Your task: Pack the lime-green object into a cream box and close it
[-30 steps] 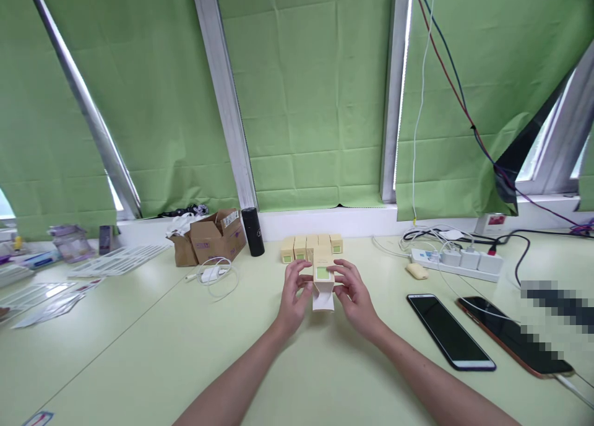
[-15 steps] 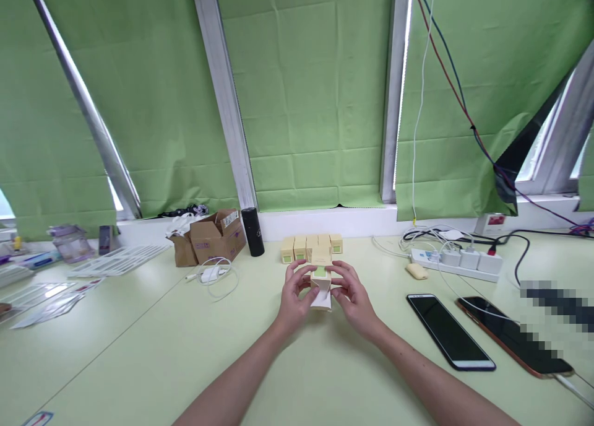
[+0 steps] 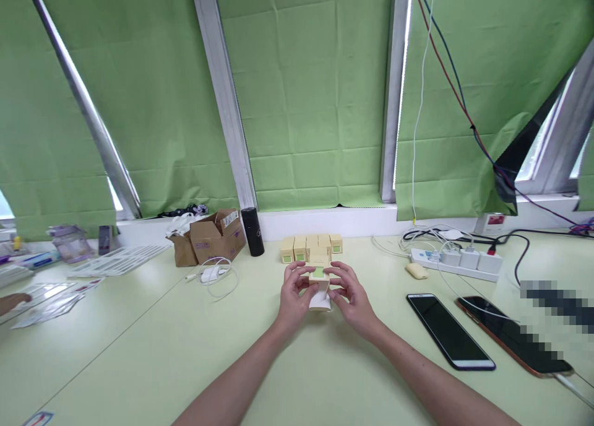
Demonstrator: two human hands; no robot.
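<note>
Between my two hands is a small pale yellow box (image 3: 319,280) with a green patch on it. A white flap (image 3: 319,301) hangs out on the side nearest me. My left hand (image 3: 296,293) grips the box from the left, its thumb on the near face at the flap. From the right, my right hand (image 3: 351,294) holds the same box with bent fingers, its thumb close to the flap. Just beyond, a row of several similar yellow boxes (image 3: 300,247) stands on the table. What is inside the held box cannot be seen.
Left of the row stand a black cylinder (image 3: 252,232) and an open cardboard box (image 3: 215,240), with a white charger (image 3: 214,274) before it. To the right lie two phones (image 3: 450,331) and a power strip (image 3: 457,262). Another person's hand (image 3: 13,302) reaches in at far left.
The flap sits slightly differently and my left thumb has shifted a little inward onto the box's near face. At far left, another person's hand has come further into view.
</note>
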